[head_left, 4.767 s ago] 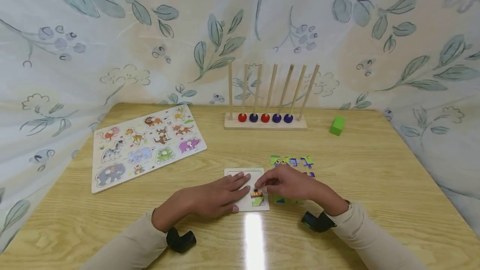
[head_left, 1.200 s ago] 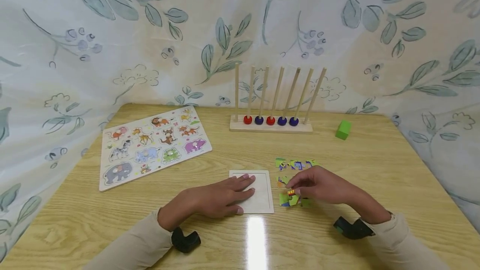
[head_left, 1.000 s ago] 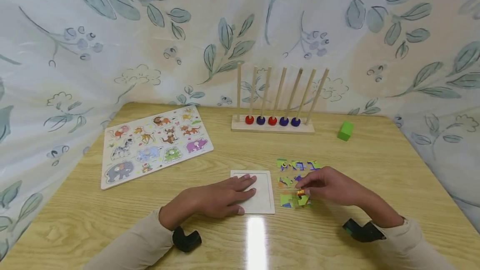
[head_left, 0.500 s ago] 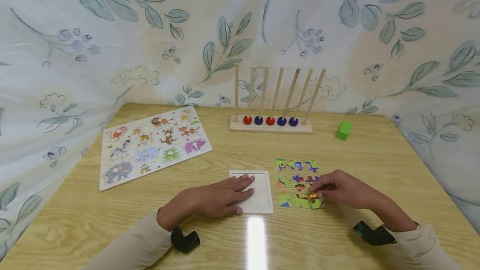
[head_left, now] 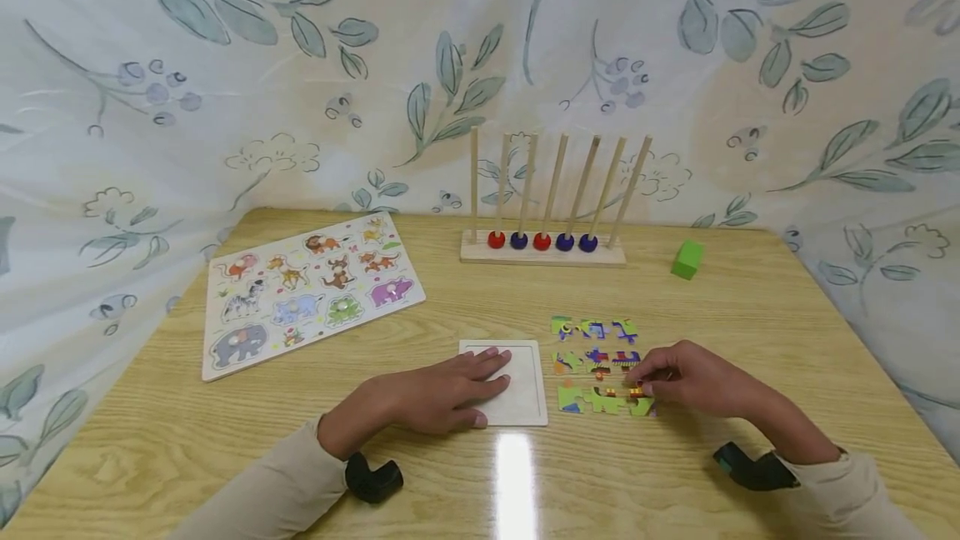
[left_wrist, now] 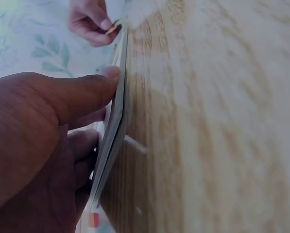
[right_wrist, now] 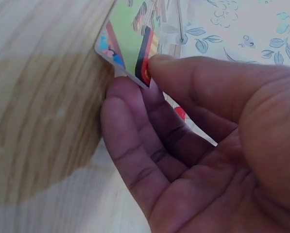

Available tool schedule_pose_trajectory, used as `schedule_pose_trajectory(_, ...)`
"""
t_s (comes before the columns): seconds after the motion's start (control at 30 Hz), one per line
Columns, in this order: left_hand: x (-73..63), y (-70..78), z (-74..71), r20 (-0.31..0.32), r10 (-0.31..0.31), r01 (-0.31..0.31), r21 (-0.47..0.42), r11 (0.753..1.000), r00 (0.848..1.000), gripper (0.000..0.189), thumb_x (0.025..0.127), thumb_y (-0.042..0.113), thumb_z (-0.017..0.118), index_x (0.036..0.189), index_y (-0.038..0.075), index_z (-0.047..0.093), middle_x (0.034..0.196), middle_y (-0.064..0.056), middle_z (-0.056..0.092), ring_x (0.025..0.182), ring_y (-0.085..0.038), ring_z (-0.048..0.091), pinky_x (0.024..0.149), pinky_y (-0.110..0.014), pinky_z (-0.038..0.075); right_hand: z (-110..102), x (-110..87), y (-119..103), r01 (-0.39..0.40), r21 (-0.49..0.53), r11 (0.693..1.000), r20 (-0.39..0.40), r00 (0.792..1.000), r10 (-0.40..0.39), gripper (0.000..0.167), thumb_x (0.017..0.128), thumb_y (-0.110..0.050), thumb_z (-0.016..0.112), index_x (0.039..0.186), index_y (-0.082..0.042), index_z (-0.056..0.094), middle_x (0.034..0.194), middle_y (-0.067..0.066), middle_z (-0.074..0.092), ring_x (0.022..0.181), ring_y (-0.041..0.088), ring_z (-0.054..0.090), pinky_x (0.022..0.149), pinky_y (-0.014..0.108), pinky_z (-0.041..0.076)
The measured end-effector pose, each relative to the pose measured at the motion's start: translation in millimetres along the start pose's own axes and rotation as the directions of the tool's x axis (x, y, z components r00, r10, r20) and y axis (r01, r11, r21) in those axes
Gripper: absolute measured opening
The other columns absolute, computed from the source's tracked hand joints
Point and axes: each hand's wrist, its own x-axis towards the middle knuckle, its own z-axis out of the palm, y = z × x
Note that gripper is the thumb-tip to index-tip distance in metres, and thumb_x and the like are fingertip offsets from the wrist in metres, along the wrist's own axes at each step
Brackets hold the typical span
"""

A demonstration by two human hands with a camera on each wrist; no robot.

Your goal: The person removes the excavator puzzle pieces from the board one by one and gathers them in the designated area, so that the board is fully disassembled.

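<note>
My left hand (head_left: 442,394) lies with fingers spread over the small white puzzle tray (head_left: 525,407); in the left wrist view its thumb (left_wrist: 93,92) touches the tray's edge. Several colourful jigsaw pieces (head_left: 595,358) are laid in rows just right of the tray. At the right end of the nearest row, my right hand (head_left: 693,377) pinches a green jigsaw piece (head_left: 642,407) between thumb and fingers. The right wrist view shows that piece (right_wrist: 130,43) with a red, black and yellow pattern near the thumb; its far part merges with others there.
An animal peg puzzle board (head_left: 311,294) lies at the left. Behind the tray stands a wooden rack (head_left: 543,255) with upright rods and red and blue beads. A green block (head_left: 687,260) sits at the back right. A floral cloth (head_left: 480,65) hangs behind the table (head_left: 375,473).
My right hand has moved right, from the tray to the rows' right end, with a piece. The piece seen on the tray earlier is gone from it. The left hand stays on the tray.
</note>
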Motion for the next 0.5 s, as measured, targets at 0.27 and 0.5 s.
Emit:
schedule_pose_trajectory(0.27, 0.3, 1.8, -0.4, -0.009, -0.047, 0.047, -0.012, 0.999, 0.999, 0.057, 0.101, 0.027, 0.053, 0.152, 0.010, 0.033, 0.162, -0.005, 0.011, 0.147, -0.019, 0.005, 0.117, -0.037, 0.014, -5.0, 0.5, -2.5, 0.017, -0.100, 0.995, -0.015, 1.000, -0.018, 0.017, 0.092, -0.001, 0.062, 0.105, -0.004, 0.073, 0.102, 0.002, 0.067, 0.088, 0.007, 0.059, 0.068, 0.027, 0.051)
schedule_pose_trajectory(0.5, 1.3, 5.3, -7.3, 0.009, -0.061, 0.060, 0.034, 0.998, 0.998, 0.057, 0.100, 0.029, 0.056, 0.151, 0.010, 0.037, 0.161, -0.006, 0.015, 0.147, -0.019, 0.011, 0.115, -0.035, 0.018, -10.9, 0.8, -3.5, 0.023, -0.203, 0.979, -0.045, 0.998, -0.033, 0.018, 0.093, 0.000, 0.061, 0.105, -0.005, 0.073, 0.102, 0.002, 0.068, 0.091, 0.012, 0.061, 0.071, 0.029, 0.052)
